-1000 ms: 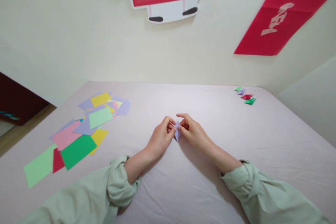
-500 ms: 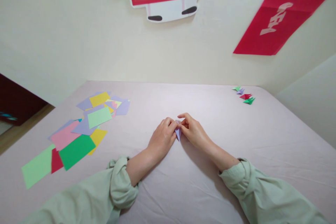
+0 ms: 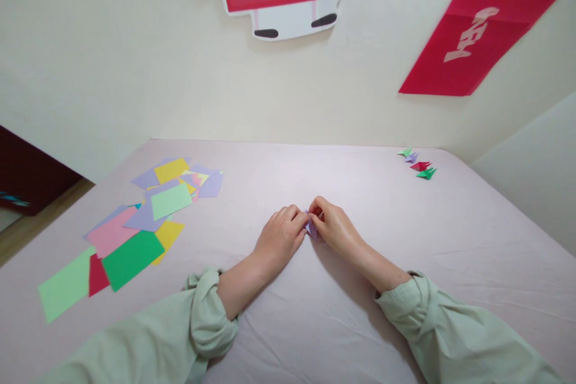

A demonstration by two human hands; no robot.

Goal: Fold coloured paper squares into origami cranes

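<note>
A small folded piece of purple origami paper (image 3: pixel 311 229) is pinched between my two hands, just above the middle of the table. My left hand (image 3: pixel 281 232) grips its left side with thumb and fingertips. From the right, my right hand (image 3: pixel 333 225) pinches its upper part, fingers curled. The fingers cover much of the paper, so its full shape is hidden; a pointed lower part shows between the hands.
Loose coloured paper sheets, among them a green sheet (image 3: pixel 133 259) and a pink sheet (image 3: pixel 112 232), overlap on the left of the table (image 3: pixel 252 180). Several small folded paper figures, one of them red (image 3: pixel 420 166), stand in a row at the far right. A wall rises behind.
The purple paper has turned slightly, its lower tip shifting right. My right hand's raised index finger has come down into a closer pinch.
</note>
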